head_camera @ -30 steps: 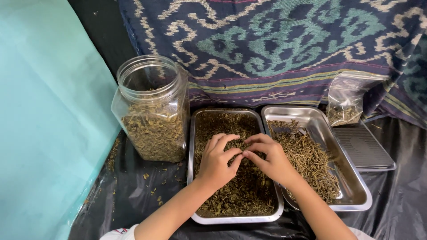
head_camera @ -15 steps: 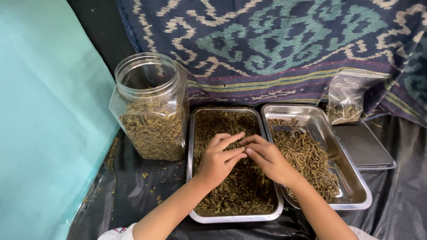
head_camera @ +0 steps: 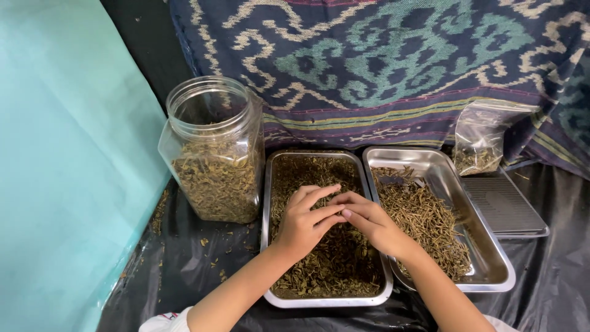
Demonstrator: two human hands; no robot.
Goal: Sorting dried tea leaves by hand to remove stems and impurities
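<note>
My one head camera looks steeply down and forward, close above the steel trays [head_camera: 265, 203] at lower centre.

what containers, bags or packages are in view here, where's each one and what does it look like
Clear plastic jar: far left, lidless, over half full of dried leaves.
Left steel tray: centre, rectangular, holds dark dried leaves; both hands rest in it.
Right steel tray: beside it, holds paler dried stems.
Clear plastic bag: far right against the patterned cloth, some dried bits at the bottom.
No labels, signs or screens visible.
</note>
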